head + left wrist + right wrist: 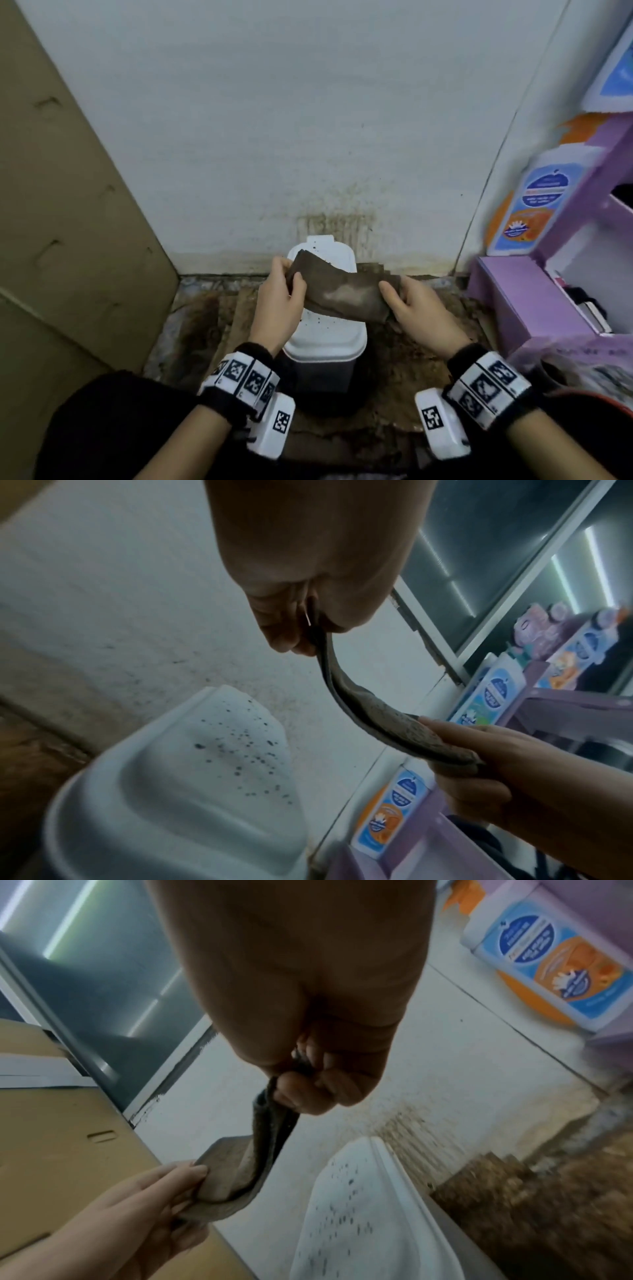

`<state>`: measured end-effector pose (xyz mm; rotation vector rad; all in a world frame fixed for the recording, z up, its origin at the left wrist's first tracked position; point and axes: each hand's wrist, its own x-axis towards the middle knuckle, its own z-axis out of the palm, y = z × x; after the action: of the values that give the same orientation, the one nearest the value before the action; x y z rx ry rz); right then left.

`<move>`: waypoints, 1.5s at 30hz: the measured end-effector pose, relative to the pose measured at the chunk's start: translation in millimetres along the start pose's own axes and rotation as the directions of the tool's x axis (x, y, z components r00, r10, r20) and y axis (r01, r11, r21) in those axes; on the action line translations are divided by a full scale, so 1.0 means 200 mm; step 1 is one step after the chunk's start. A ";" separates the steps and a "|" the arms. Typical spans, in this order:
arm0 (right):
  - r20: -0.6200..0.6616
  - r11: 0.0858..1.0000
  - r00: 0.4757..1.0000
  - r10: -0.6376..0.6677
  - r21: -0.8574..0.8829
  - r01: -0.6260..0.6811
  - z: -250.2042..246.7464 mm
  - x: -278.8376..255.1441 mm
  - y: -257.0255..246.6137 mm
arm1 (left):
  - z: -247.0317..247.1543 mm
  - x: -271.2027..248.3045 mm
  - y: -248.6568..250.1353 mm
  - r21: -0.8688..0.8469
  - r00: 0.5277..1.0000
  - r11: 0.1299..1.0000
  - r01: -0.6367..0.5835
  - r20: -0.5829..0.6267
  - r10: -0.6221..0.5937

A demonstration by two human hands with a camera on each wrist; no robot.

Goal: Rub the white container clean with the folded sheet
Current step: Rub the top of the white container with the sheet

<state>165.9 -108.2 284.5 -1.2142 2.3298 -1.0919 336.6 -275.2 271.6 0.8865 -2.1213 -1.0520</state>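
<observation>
A white container with a lid speckled with dark spots stands on the dirty floor against the wall; the lid shows in the left wrist view and the lid in the right wrist view. Above it hangs a brown, dirty folded sheet, stretched between both hands. My left hand pinches its left end, the sheet curving away from it. My right hand pinches the right end of the sheet. The sheet floats clear of the lid.
A tall cardboard panel leans at the left. A purple rack holding blue-and-orange packs stands at the right. The white wall behind is stained near the floor. Brown dirt covers the floor around the container.
</observation>
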 end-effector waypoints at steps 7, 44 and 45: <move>0.063 0.977 0.979 0.195 0.076 -0.199 0.18 -0.05 0.11 | 0.07 0.09 -0.13 0.074 0.996 0.997 -0.021 0.084 0.015; 0.156 0.797 0.970 -0.186 -0.554 0.242 0.69 0.16 0.23 | 0.17 -0.03 -0.61 0.103 0.918 0.990 0.102 0.374 -0.133; 0.153 0.800 0.973 -0.171 -0.555 0.228 0.69 0.18 0.23 | 0.18 -0.03 -0.63 0.088 0.920 0.992 0.088 0.375 -0.115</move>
<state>196.6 -188.3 161.1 -1.7053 2.5844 -0.3536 351.2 -312.8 147.8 0.8894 -2.4645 -1.2971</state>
